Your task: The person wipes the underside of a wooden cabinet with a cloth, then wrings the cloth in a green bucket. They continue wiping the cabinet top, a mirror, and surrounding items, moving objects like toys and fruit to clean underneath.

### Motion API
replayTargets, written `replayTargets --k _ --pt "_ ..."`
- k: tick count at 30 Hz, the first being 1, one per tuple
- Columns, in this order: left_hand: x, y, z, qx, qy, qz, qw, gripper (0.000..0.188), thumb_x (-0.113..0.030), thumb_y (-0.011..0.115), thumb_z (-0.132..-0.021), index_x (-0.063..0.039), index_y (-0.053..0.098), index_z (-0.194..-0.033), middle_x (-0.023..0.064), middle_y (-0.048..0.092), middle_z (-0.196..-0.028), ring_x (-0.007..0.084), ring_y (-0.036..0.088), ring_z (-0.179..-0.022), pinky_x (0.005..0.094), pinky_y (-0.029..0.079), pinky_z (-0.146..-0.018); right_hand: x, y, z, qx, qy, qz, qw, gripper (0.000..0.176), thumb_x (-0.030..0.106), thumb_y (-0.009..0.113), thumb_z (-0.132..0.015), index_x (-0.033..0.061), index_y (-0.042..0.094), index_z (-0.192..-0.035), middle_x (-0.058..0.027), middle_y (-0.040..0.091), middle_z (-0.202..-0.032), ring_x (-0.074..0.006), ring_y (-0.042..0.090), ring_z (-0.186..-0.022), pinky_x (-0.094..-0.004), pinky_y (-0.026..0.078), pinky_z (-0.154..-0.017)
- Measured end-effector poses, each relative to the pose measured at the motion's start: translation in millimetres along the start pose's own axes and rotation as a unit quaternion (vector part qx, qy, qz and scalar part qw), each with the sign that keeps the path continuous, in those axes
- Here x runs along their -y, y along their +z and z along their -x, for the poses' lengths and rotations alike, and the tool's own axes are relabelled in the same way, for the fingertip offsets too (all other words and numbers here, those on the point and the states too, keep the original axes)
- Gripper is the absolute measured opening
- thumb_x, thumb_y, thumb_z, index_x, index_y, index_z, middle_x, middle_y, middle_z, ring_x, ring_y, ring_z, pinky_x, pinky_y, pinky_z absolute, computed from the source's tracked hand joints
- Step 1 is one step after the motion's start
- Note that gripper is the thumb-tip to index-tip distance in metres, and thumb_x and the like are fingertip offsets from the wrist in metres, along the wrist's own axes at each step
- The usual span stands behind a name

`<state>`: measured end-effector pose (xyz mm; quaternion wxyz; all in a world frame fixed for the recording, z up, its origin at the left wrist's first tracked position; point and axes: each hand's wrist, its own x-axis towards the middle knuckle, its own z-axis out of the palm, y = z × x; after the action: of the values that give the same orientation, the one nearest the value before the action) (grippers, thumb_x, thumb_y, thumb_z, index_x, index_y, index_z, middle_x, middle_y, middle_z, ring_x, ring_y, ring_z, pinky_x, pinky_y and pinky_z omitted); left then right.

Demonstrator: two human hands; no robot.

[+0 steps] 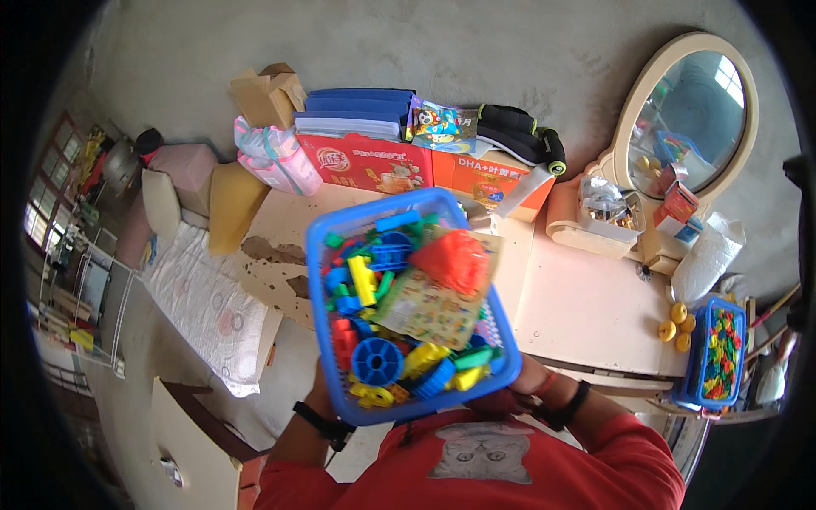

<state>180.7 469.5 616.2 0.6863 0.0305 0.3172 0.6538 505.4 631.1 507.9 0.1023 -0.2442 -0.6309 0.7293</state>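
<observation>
A blue plastic basket (413, 417), tilted in view, is held up in front of my red shirt. My left hand (320, 384) grips its near left side, fingers hidden behind the wall. At the near right corner, my right hand (524, 377) holds the basket, partly covered by the rim. Inside lie plastic building toys in several colours, among them a blue wheel (377, 361) and a yellow piece (362, 280). A printed sheet (424, 309) rests on the toys, with a red plastic bag or bundle (456, 261) on top of it.
Behind the basket stands a pale table (586, 299) with peeling patches at left. Red and orange cartons (366, 162) line the wall. At right are an oval mirror (692, 121), several yellow fruits (677, 325) and another blue basket (722, 350) of small colourful pieces. A quilted sheet (204, 299) lies left.
</observation>
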Motion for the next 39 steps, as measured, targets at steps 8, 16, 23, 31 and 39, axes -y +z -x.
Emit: replayTargets --k 8,16,23,31,39 --pt "-142 -85 -34 -0.054 0.022 -0.108 0.992 0.052 -0.041 0.044 -0.1 0.0 0.048 -0.132 0.0201 0.056 -0.129 0.0327 0.058 -0.116 0.0469 0.049 -0.098 45 87 -154 0.073 0.054 0.004 0.996 0.047 0.017 0.067 -0.09 0.0058 0.053 -0.133 -0.0103 0.062 -0.126 -0.0192 0.054 -0.116 -0.0353 0.043 -0.102" --pt "-208 -162 -106 -0.096 0.006 -0.209 0.973 0.052 -0.038 0.047 -0.098 0.002 0.05 -0.13 0.0198 0.057 -0.128 0.0316 0.058 -0.114 0.0453 0.049 -0.097 61 100 -207 0.032 0.081 0.075 0.993 0.045 0.022 0.065 -0.092 0.0062 0.053 -0.132 -0.0114 0.064 -0.122 -0.0171 0.058 -0.111 -0.0357 0.048 -0.097" --pt "-230 -181 -144 -0.129 0.004 -0.299 0.945 0.052 -0.037 0.049 -0.096 0.003 0.051 -0.129 0.0195 0.058 -0.127 0.0306 0.058 -0.112 0.0439 0.048 -0.096 29 100 -163 -0.045 0.102 0.189 0.976 0.039 0.031 0.07 -0.076 0.0075 0.069 -0.107 -0.0144 0.071 -0.097 -0.0278 0.066 -0.094 -0.038 0.051 -0.083" --pt "-257 -218 -158 -0.177 0.042 -0.347 0.92 0.052 -0.034 0.052 -0.094 0.005 0.053 -0.128 0.0192 0.058 -0.126 0.0294 0.058 -0.11 0.0422 0.048 -0.095 33 41 -41 -0.166 0.2 0.183 0.948 0.044 0.031 0.075 -0.079 0.007 0.066 -0.114 -0.0122 0.07 -0.104 -0.023 0.067 -0.096 -0.034 0.053 -0.082" --pt "-272 -234 -88 -0.226 0.215 -0.407 0.859 0.052 -0.032 0.055 -0.092 0.006 0.054 -0.127 0.0189 0.059 -0.125 0.0283 0.058 -0.108 0.0406 0.048 -0.094 82 -27 67 -0.437 0.141 0.055 0.886 0.037 0.021 0.079 -0.076 0.0008 0.067 -0.105 -0.0082 0.069 -0.082 -0.0175 0.065 -0.076 -0.0302 0.052 -0.068"
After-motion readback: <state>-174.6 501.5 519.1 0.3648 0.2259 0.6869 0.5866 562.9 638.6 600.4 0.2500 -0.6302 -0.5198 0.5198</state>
